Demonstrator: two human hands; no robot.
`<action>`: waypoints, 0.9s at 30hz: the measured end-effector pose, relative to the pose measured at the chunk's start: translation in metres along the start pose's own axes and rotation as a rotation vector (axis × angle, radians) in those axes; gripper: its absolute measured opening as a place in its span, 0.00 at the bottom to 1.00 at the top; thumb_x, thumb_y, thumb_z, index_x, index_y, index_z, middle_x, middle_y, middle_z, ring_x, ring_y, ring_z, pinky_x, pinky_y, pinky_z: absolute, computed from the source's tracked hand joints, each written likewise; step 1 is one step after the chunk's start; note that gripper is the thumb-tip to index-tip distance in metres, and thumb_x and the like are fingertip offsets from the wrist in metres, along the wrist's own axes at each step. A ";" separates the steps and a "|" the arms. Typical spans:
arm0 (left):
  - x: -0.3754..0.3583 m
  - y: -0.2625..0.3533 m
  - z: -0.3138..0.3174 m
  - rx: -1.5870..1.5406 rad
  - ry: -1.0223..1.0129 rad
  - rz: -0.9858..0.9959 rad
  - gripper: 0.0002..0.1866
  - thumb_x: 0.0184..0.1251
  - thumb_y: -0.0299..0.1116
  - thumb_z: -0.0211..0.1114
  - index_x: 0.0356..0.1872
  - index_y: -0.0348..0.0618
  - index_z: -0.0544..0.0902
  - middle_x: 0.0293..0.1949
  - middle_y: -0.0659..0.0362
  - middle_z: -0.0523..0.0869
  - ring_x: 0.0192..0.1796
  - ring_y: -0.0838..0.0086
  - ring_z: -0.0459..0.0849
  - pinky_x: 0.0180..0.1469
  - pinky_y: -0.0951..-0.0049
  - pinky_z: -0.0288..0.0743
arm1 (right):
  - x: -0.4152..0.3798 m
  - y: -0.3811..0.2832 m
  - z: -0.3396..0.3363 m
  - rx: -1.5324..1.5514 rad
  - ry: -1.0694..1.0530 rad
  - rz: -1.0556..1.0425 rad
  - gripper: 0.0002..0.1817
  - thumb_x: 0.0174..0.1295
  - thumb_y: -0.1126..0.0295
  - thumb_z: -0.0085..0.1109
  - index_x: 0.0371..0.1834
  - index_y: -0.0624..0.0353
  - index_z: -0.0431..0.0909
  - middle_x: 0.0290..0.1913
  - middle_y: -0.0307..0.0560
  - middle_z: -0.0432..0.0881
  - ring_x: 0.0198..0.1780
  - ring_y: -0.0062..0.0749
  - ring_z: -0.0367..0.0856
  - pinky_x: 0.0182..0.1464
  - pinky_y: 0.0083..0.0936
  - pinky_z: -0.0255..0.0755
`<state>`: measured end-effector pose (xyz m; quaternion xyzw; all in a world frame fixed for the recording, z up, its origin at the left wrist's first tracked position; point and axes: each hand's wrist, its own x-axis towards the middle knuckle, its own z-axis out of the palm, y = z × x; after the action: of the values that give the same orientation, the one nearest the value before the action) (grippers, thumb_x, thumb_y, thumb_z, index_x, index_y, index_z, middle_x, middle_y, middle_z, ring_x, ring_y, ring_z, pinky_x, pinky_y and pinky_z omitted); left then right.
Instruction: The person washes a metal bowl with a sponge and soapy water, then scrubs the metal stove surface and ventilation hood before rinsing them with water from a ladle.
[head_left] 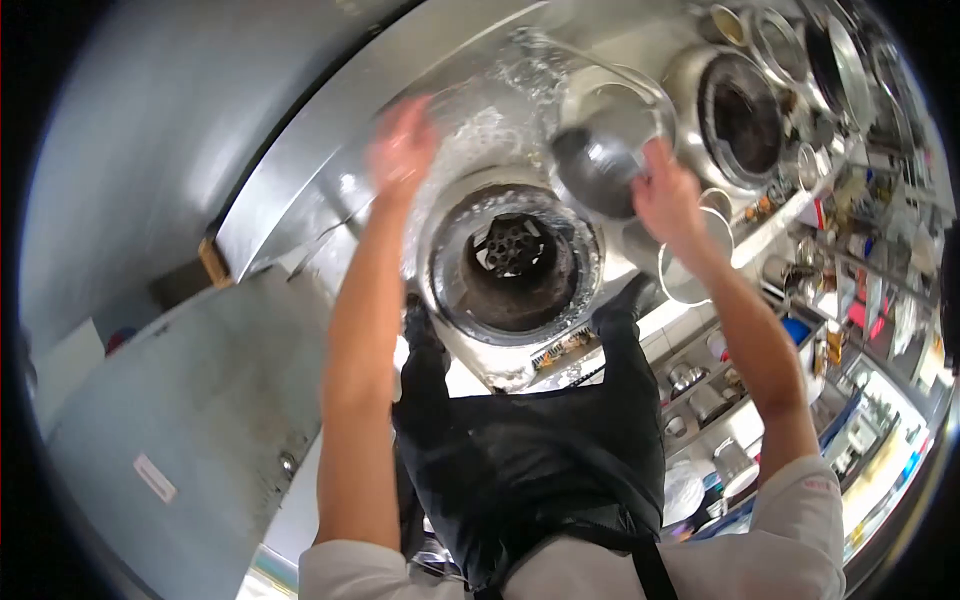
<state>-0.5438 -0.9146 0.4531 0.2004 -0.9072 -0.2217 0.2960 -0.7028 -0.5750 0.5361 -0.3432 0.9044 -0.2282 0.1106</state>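
Note:
My right hand point(668, 198) is closed on the edge of a dark, round metal bowl or ladle point(598, 165), which is blurred. This vessel is tilted beside a round pot point(655, 90) set in the steel stove top. My left hand point(403, 150) is raised over the wet steel surface point(480, 135) at the upper left, smeared by motion, with nothing visible in it. Between my forearms lies the round burner opening point(515, 262), with a perforated dark burner head inside it.
A second burner ring point(740, 115) stands at the upper right, with pans and bowls beyond it. A white-rimmed container point(697, 262) is beside my right forearm. Shelves with metal containers point(705, 400) run along the right. A grey panel point(180, 400) fills the lower left.

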 end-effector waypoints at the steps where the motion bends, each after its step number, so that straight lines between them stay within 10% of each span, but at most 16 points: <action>1: -0.009 -0.012 -0.018 0.123 0.101 0.096 0.21 0.60 0.28 0.67 0.57 0.51 0.83 0.51 0.52 0.87 0.50 0.54 0.86 0.53 0.56 0.81 | -0.015 0.040 0.029 0.056 0.017 0.034 0.22 0.58 0.75 0.55 0.57 0.60 0.64 0.34 0.65 0.83 0.36 0.69 0.82 0.39 0.57 0.76; 6: -0.099 -0.049 -0.086 0.473 0.005 -0.030 0.21 0.64 0.25 0.64 0.60 0.42 0.81 0.54 0.47 0.82 0.54 0.50 0.81 0.56 0.55 0.76 | 0.011 0.179 0.116 -0.023 0.003 0.271 0.17 0.62 0.74 0.51 0.53 0.60 0.62 0.40 0.70 0.82 0.41 0.73 0.80 0.43 0.62 0.72; 12: -0.267 -0.081 -0.157 0.257 -0.362 -0.732 0.18 0.66 0.22 0.63 0.57 0.37 0.80 0.50 0.53 0.82 0.44 0.73 0.83 0.46 0.72 0.78 | 0.084 0.274 0.197 -0.613 -0.169 0.101 0.14 0.69 0.74 0.50 0.55 0.50 0.63 0.47 0.54 0.81 0.47 0.48 0.87 0.37 0.41 0.85; 17: -0.337 -0.066 -0.191 0.293 -0.385 -0.900 0.20 0.64 0.25 0.66 0.58 0.40 0.81 0.52 0.51 0.83 0.41 0.72 0.86 0.45 0.73 0.80 | 0.099 0.318 0.279 -0.205 -0.148 0.235 0.20 0.69 0.66 0.51 0.63 0.54 0.70 0.52 0.60 0.83 0.53 0.61 0.83 0.51 0.51 0.78; 27: -0.269 -0.070 -0.172 0.271 -0.334 -1.015 0.16 0.67 0.31 0.64 0.54 0.39 0.84 0.46 0.49 0.89 0.45 0.65 0.89 0.51 0.69 0.80 | 0.075 0.166 0.164 0.184 -0.051 0.376 0.10 0.58 0.67 0.54 0.40 0.60 0.73 0.33 0.59 0.83 0.34 0.54 0.85 0.38 0.46 0.78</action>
<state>-0.2194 -0.8873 0.4209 0.6111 -0.7518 -0.2465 -0.0244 -0.7938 -0.5711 0.3086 -0.1623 0.9249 -0.2761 0.2050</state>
